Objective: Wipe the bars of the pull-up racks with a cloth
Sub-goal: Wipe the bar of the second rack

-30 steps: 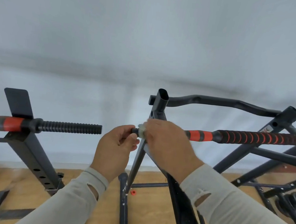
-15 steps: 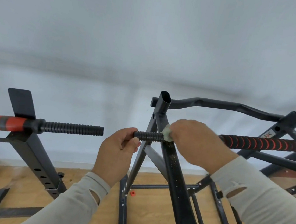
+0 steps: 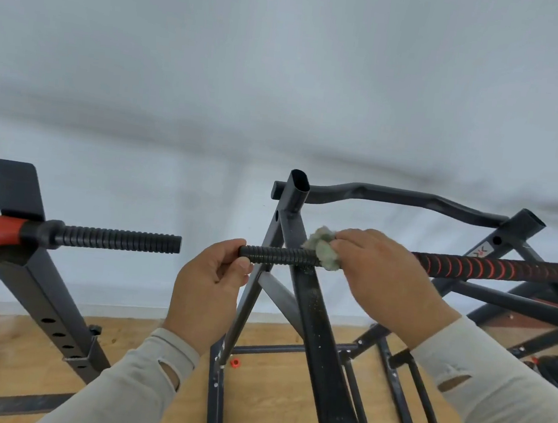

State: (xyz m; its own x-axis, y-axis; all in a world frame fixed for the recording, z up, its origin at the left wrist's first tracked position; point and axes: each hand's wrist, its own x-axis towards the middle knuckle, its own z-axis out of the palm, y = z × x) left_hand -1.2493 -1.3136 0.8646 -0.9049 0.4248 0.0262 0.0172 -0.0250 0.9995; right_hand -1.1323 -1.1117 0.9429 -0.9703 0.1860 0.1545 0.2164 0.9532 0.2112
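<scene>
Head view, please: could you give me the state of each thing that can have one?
left hand: grips the ribbed bar end.
right hand: holds the cloth against the bar.
cloth: bunched, on the bar.
ribbed bar: horizontal, held.
second bar: horizontal, untouched.
upright tube: top open.

Single head-worn view looked forward and slightly down, close on both hands at a rack bar (image 3: pixel 279 257); wall behind, wooden floor (image 3: pixel 160 347) below.
</scene>
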